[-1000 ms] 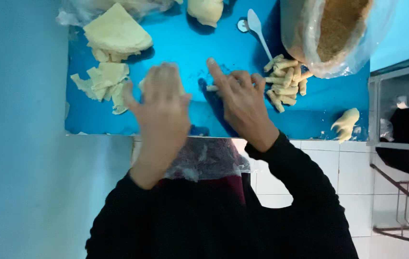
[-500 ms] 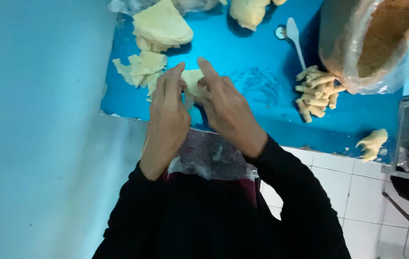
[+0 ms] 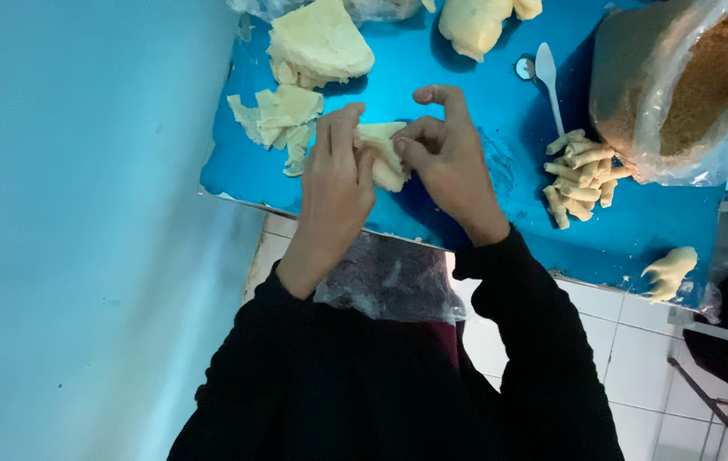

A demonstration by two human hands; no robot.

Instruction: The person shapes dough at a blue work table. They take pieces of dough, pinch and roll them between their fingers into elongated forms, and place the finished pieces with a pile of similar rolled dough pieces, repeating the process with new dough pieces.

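Note:
A pale yellow piece of dough [image 3: 384,154] is pinched between both my hands over the blue table [image 3: 500,171]. My left hand [image 3: 336,175] grips its left side with curled fingers. My right hand [image 3: 445,154] grips its right side, index finger arched above. Both sleeves are black. Most of the dough piece is hidden by my fingers.
Torn dough sheets [image 3: 279,119] and a big dough slab [image 3: 317,43] lie at the left back. Another dough lump [image 3: 475,21] and a white spoon [image 3: 550,81] sit behind. Several rolled dough sticks [image 3: 579,175] lie beside a plastic bag of brown crumbs [image 3: 688,85]. A blue wall stands to the left.
My hands went from flat and apart to closed together on the dough piece. The view has shifted so the table sits further right.

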